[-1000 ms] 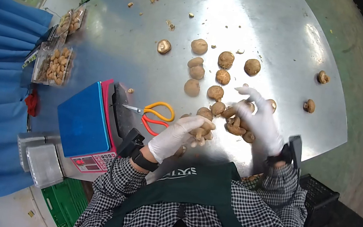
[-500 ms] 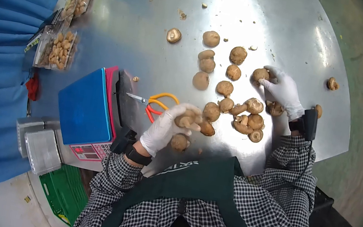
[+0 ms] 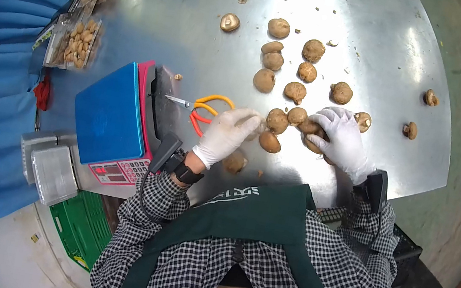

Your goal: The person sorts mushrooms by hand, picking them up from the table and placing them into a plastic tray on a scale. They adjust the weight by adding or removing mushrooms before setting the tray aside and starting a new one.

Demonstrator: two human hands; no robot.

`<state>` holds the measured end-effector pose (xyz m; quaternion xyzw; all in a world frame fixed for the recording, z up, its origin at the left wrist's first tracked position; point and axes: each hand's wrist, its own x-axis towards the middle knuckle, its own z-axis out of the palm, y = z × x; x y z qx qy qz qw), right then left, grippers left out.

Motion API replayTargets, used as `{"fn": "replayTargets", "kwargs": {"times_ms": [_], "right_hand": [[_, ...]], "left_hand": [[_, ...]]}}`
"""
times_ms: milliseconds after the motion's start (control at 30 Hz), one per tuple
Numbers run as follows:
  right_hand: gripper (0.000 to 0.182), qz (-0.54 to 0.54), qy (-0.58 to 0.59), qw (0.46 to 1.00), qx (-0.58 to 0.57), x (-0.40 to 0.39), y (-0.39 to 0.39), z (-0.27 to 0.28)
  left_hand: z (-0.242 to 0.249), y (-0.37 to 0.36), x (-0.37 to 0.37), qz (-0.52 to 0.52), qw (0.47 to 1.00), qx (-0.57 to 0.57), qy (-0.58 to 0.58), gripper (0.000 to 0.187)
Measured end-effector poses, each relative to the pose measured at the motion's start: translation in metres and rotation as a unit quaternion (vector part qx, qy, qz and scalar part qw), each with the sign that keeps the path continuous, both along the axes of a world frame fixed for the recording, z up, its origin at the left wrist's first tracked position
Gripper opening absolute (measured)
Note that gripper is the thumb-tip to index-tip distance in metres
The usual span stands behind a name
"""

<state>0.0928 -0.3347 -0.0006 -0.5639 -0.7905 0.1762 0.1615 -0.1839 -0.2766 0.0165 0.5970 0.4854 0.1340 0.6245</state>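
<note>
My left hand [image 3: 228, 134], in a white glove, is closed with its fingertips on a mushroom [image 3: 254, 133] that is mostly hidden behind them. Just below it sits another brown mushroom [image 3: 235, 161], and to its right are two more, one above the other [image 3: 269, 142]. My right hand [image 3: 340, 140], gloved too, curves down over a cluster of mushrooms, fingers and thumb around a mushroom [image 3: 307, 126]; the hand covers most of the cluster. Orange-handled scissors [image 3: 204, 108] lie open beside my left hand.
Several mushrooms [image 3: 313, 50] stand in loose columns farther up the metal table [image 3: 378, 40]. A blue-topped scale [image 3: 109, 113] is on the left, with packed trays [image 3: 80, 43] behind it. Two mushrooms [image 3: 410, 130] lie near the right edge. Small stem scraps are scattered about.
My right hand has left a mushroom at the upper right and moved down-left onto the cluster. My left hand stays near the scissors, its mushroom now more hidden. The view has shifted slightly.
</note>
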Motion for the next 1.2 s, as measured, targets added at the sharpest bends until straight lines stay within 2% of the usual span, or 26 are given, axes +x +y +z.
{"fn": "replayTargets", "kwargs": {"times_ms": [67, 100, 167, 200, 233, 300, 433, 500, 567, 667, 700, 733, 767, 800, 833, 900, 967, 1033, 1100, 1133, 1167, 1200], "right_hand": [[0.032, -0.002, 0.023, 1.0, 0.013, -0.001, -0.009, 0.005], [0.032, 0.0, 0.021, 1.0, 0.011, 0.001, -0.012, 0.004], [0.029, -0.056, 0.112, 0.992, 0.007, 0.011, -0.019, 0.002], [0.025, -0.108, 0.136, 0.985, 0.011, 0.012, -0.025, 0.01], [0.025, -0.108, 0.134, 0.985, 0.012, 0.015, -0.032, 0.009], [0.023, -0.239, 0.19, 0.951, 0.05, 0.024, -0.044, 0.002], [0.021, -0.272, 0.179, 0.945, 0.04, 0.028, -0.058, 0.001], [0.021, -0.27, 0.189, 0.943, 0.037, 0.025, -0.061, 0.0], [0.021, -0.27, 0.201, 0.941, 0.037, 0.023, -0.063, 0.001], [0.021, -0.284, 0.216, 0.933, 0.041, 0.022, -0.068, 0.001], [0.023, -0.286, 0.233, 0.929, 0.034, 0.023, -0.069, 0.0], [0.025, -0.287, 0.249, 0.925, 0.026, 0.021, -0.069, 0.001], [0.025, -0.287, 0.252, 0.924, 0.028, 0.018, -0.067, 0.003], [0.032, -0.287, 0.319, 0.903, -0.012, 0.011, -0.064, 0.013], [0.038, -0.285, 0.384, 0.877, -0.052, 0.004, -0.06, 0.022], [0.045, -0.242, 0.38, 0.892, -0.04, -0.013, -0.05, 0.041], [0.059, -0.158, 0.406, 0.9, -0.014, -0.024, -0.04, 0.039], [0.06, -0.102, 0.319, 0.942, 0.011, -0.031, -0.032, 0.043], [0.054, -0.085, 0.286, 0.953, 0.046, -0.037, -0.028, 0.046], [0.049, -0.147, 0.424, 0.892, -0.054, -0.04, -0.028, 0.039], [0.045, -0.202, 0.546, 0.798, -0.154, -0.041, -0.029, 0.035], [0.04, -0.206, 0.575, 0.766, -0.2, -0.038, -0.029, 0.042]], "left_hand": [[-0.012, -0.001, -0.008, -0.015, 0.994, 0.103, 0.03, 0.024], [-0.011, -0.002, -0.007, -0.013, 0.994, 0.101, 0.029, 0.024], [-0.004, -0.001, 0.001, -0.059, 0.947, 0.292, 0.124, 0.026], [0.007, -0.001, 0.011, -0.068, 0.945, 0.281, 0.154, 0.03], [0.007, 0.0, 0.017, -0.068, 0.945, 0.281, 0.151, 0.03], [0.007, 0.005, 0.031, -0.107, 0.913, 0.349, 0.184, 0.035], [0.005, 0.011, 0.062, -0.173, 0.87, 0.41, 0.212, 0.039], [0.001, 0.017, 0.074, -0.296, 0.775, 0.482, 0.282, 0.038], [-0.002, 0.023, 0.078, -0.331, 0.753, 0.471, 0.319, 0.037], [0.001, 0.029, 0.064, -0.221, 0.883, 0.376, 0.175, 0.036], [0.003, 0.03, 0.06, -0.226, 0.88, 0.379, 0.176, 0.036], [0.006, 0.03, 0.057, -0.171, 0.944, 0.259, 0.107, 0.038], [0.008, 0.03, 0.053, -0.11, 0.984, 0.132, 0.036, 0.04], [0.025, 0.03, 0.052, -0.12, 0.987, 0.085, 0.063, 0.043], [0.03, 0.028, 0.05, -0.12, 0.987, 0.087, 0.065, 0.043], [0.035, 0.024, 0.047, -0.119, 0.992, -0.032, 0.008, 0.038], [0.04, 0.017, 0.047, -0.113, 0.992, -0.053, -0.003, 0.04], [0.045, 0.012, 0.045, -0.106, 0.992, -0.074, -0.014, 0.042], [0.051, 0.01, 0.044, -0.131, 0.987, -0.07, -0.055, 0.047], [0.052, 0.009, 0.043, -0.128, 0.988, -0.069, -0.056, 0.047], [0.053, 0.008, 0.041, -0.122, 0.986, -0.065, -0.088, 0.051], [0.054, 0.007, 0.04, -0.117, 0.984, -0.062, -0.12, 0.054]]}}
